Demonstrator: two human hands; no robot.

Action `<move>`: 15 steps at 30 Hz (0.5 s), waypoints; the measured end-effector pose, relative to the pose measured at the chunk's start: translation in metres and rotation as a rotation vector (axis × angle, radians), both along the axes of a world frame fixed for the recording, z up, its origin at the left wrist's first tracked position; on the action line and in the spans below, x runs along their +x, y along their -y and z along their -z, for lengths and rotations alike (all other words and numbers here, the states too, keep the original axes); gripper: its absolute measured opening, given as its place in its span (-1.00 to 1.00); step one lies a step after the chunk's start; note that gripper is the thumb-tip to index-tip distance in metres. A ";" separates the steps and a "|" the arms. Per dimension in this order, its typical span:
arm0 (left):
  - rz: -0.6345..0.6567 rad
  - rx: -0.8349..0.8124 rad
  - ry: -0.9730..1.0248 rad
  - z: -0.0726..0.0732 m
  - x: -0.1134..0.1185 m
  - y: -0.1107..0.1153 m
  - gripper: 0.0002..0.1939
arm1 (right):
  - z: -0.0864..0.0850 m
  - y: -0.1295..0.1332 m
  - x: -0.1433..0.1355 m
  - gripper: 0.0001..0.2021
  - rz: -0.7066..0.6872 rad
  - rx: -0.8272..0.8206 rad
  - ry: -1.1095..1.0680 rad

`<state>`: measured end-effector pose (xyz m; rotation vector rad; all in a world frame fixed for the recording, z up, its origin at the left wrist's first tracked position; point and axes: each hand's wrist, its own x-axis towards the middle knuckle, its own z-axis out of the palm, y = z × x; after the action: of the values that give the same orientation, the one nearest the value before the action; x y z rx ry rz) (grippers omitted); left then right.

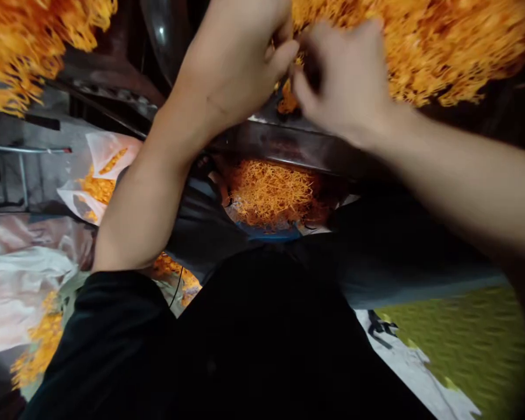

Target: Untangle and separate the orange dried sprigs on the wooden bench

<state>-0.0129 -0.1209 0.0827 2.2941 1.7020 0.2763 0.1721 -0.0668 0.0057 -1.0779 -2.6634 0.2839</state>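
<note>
My left hand point(254, 64) reaches to the table edge with its fingers curled and the thumb tip pressed in a pinch. My right hand point(347, 84) is close beside it, slightly blurred, its thumb and fingers bent toward the left fingertips. What the fingers hold is too small and hidden to make out. Just below the fingertips lies a small orange piece point(287, 100) on the dark table point(284, 143). Behind my right hand rises a large heap of thin, branching orange pieces point(446, 52), which look like plastic.
Another orange heap point(39, 46) is at the upper left. Under the table edge, between my legs, is a pile of orange strands point(273, 192) above something blue point(273, 232). White plastic bags point(109, 146) with orange pieces stand at left. A green textured mat point(468, 338) covers the floor at right.
</note>
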 end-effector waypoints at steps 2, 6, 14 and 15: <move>0.088 0.014 0.076 0.000 -0.005 0.015 -0.67 | 0.030 0.031 -0.013 -0.61 -0.180 -0.106 0.139; 0.221 -0.032 0.105 0.002 -0.009 0.033 -0.63 | 0.087 0.074 -0.038 -0.66 -0.574 -0.163 0.220; 0.313 -0.042 -0.060 0.001 -0.023 0.037 -0.44 | 0.155 0.135 -0.037 -0.44 -0.682 -0.415 0.730; 0.321 -0.055 -0.052 -0.001 -0.025 0.039 -0.43 | 0.162 0.136 -0.039 -0.41 -0.657 -0.440 0.772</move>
<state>-0.0376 -0.1595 0.0838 2.5036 1.3156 0.1023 0.1331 -0.2029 -0.1561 -0.3732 -3.7383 0.7225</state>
